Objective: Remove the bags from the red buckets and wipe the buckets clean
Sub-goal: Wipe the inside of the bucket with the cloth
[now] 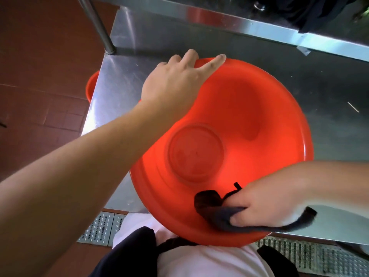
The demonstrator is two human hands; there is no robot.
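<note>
A large red bucket point(249, 116) lies tilted toward me on the steel table point(127, 37), its inside and round bottom facing up. No bag shows in it. My left hand point(175, 80) holds the far left rim, fingers draped over the edge. My right hand point(267, 204) grips a dark cloth point(211, 206) and presses it against the inner wall near the front rim. A second red bucket point(91, 84) peeks out on the floor, left of the table and mostly hidden by it.
A raised steel shelf point(259, 23) runs along the back, its leg point(97, 25) at the table's left corner. Dark fabric point(311, 11) lies on the shelf at top right. Metal floor grates point(99, 228) sit below the table's front edge; red floor tiles at left.
</note>
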